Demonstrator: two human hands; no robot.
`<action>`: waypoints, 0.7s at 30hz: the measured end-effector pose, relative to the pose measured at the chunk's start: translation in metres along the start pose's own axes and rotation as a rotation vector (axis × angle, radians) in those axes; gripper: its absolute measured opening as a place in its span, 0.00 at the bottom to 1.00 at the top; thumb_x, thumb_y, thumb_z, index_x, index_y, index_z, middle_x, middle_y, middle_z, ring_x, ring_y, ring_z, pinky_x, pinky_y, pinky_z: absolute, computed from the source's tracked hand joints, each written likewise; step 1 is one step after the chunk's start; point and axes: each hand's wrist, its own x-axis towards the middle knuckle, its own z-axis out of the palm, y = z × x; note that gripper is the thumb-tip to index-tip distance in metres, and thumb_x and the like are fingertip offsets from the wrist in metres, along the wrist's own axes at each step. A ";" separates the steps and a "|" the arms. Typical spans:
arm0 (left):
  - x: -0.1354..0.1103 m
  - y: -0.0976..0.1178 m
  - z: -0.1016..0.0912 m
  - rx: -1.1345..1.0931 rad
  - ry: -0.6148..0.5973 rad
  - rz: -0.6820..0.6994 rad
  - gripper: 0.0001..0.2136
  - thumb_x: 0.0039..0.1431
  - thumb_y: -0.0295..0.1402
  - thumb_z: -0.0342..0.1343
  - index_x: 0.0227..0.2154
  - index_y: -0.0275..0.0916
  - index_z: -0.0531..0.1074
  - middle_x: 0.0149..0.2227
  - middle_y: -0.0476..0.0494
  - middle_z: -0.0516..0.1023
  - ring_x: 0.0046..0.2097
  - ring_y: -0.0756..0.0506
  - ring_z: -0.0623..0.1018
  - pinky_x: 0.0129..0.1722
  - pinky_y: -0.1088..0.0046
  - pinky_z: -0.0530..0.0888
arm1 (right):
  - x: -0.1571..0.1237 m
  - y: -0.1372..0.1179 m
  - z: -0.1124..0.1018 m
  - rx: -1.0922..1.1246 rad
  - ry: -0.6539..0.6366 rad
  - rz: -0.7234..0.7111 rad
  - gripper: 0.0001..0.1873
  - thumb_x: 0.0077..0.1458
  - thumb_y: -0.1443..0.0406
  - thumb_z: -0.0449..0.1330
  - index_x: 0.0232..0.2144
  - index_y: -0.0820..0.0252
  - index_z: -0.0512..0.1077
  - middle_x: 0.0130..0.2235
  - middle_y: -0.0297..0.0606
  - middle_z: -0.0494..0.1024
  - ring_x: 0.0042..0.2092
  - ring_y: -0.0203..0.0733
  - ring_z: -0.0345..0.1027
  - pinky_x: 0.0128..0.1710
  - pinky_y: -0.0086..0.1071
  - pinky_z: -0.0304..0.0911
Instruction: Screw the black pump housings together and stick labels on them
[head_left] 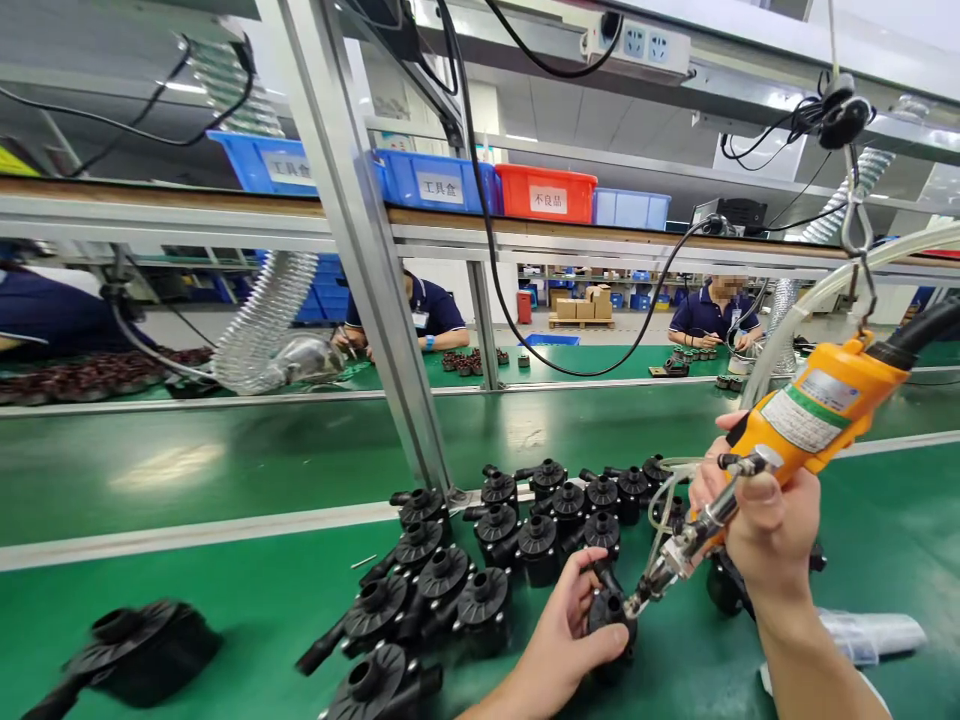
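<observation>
**One pump under the driver, many more alongside**

Steadies one black pump (611,612) on the green bench (225,600) with the left hand (566,625), thumb and fingers wrapped closed around its body. Grips the orange electric screwdriver (817,410) in the right hand (769,520), fingers clenched round the barrel, and slants it down toward the left. Brings the driver tip (636,603) to the upper edge of the held pump, touching or just beside it. Cannot tell about true contact, nor about any screw already seated there.

Looks, as a judgement, like the middle of a long batch. Handles a single unit now, with a crowd of matching pumps (517,530) packed just beyond the left hand. Counts also one stray pump (142,645), blurred, well apart at the lower left, and another dark one (724,585) half hidden behind the right wrist. Cannot sort finished from unfinished among them, for lack of any visible difference. Finds no separate tray or stack for completed pieces in view, so offers no firm tally of what is done or left.

Shares the line with two seated co-workers in dark blue shirts (431,310) (712,315) across the conveyor belt (225,470), each busy over similar dark parts. Notes a clear plastic bag (874,633) beside the right forearm.
</observation>
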 end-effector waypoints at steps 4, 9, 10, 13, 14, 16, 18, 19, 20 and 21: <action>-0.001 0.011 0.000 0.025 0.028 -0.071 0.41 0.45 0.39 0.77 0.62 0.46 0.65 0.50 0.42 0.74 0.54 0.37 0.74 0.49 0.66 0.70 | -0.002 0.003 0.006 0.128 0.013 0.057 0.28 0.52 0.46 0.74 0.46 0.54 0.72 0.28 0.28 0.67 0.23 0.33 0.59 0.21 0.29 0.60; 0.000 0.011 0.000 0.008 0.043 -0.093 0.39 0.44 0.32 0.75 0.61 0.44 0.66 0.52 0.41 0.76 0.54 0.38 0.75 0.45 0.69 0.72 | -0.006 0.004 0.008 0.148 0.009 0.080 0.27 0.51 0.50 0.75 0.46 0.54 0.72 0.29 0.29 0.69 0.24 0.34 0.61 0.23 0.29 0.63; 0.000 0.009 0.000 0.000 0.049 -0.097 0.39 0.44 0.31 0.75 0.60 0.44 0.66 0.52 0.41 0.77 0.53 0.38 0.75 0.44 0.69 0.73 | -0.006 0.004 0.010 0.144 0.010 0.091 0.28 0.50 0.50 0.76 0.47 0.54 0.72 0.30 0.29 0.69 0.25 0.34 0.61 0.23 0.29 0.63; 0.002 0.007 -0.002 -0.023 0.076 -0.108 0.39 0.42 0.29 0.75 0.59 0.44 0.67 0.52 0.42 0.78 0.52 0.39 0.76 0.44 0.69 0.75 | -0.007 0.006 0.020 0.143 0.018 0.120 0.30 0.46 0.48 0.78 0.45 0.54 0.72 0.30 0.28 0.69 0.24 0.33 0.60 0.22 0.28 0.62; 0.002 0.007 -0.003 -0.030 0.080 -0.110 0.38 0.41 0.28 0.76 0.58 0.44 0.68 0.52 0.42 0.78 0.53 0.39 0.77 0.45 0.69 0.75 | -0.008 0.006 0.024 0.136 0.013 0.120 0.30 0.46 0.48 0.77 0.43 0.55 0.72 0.29 0.28 0.69 0.23 0.32 0.60 0.21 0.28 0.61; 0.002 0.009 -0.002 -0.042 0.079 -0.108 0.37 0.40 0.27 0.76 0.55 0.44 0.71 0.52 0.42 0.79 0.53 0.39 0.77 0.45 0.69 0.76 | -0.009 0.009 0.034 0.099 -0.017 0.100 0.28 0.47 0.47 0.76 0.39 0.55 0.70 0.27 0.27 0.68 0.22 0.32 0.59 0.20 0.27 0.61; 0.001 0.014 0.000 -0.051 0.068 -0.103 0.36 0.40 0.27 0.77 0.54 0.43 0.71 0.54 0.42 0.79 0.54 0.39 0.77 0.44 0.70 0.76 | -0.010 0.012 0.041 0.043 -0.071 0.074 0.26 0.49 0.47 0.74 0.39 0.55 0.69 0.24 0.25 0.66 0.21 0.33 0.58 0.21 0.28 0.62; 0.000 0.016 0.001 -0.054 0.067 -0.101 0.36 0.39 0.28 0.78 0.54 0.43 0.72 0.55 0.42 0.79 0.54 0.39 0.77 0.43 0.71 0.76 | -0.010 0.013 0.044 0.022 -0.095 0.068 0.26 0.50 0.47 0.74 0.39 0.55 0.69 0.22 0.24 0.65 0.21 0.34 0.58 0.21 0.28 0.63; -0.001 0.018 0.002 -0.055 0.066 -0.100 0.36 0.39 0.28 0.78 0.54 0.44 0.71 0.55 0.41 0.79 0.54 0.39 0.76 0.43 0.71 0.76 | -0.011 0.015 0.045 0.008 -0.106 0.063 0.25 0.51 0.48 0.73 0.40 0.55 0.68 0.21 0.23 0.64 0.21 0.34 0.57 0.22 0.29 0.63; -0.001 0.020 0.003 -0.054 0.067 -0.101 0.37 0.39 0.29 0.78 0.54 0.44 0.71 0.56 0.41 0.79 0.55 0.39 0.76 0.43 0.71 0.76 | -0.011 0.017 0.046 0.002 -0.112 0.062 0.25 0.51 0.48 0.73 0.40 0.55 0.68 0.21 0.23 0.63 0.21 0.34 0.57 0.22 0.29 0.63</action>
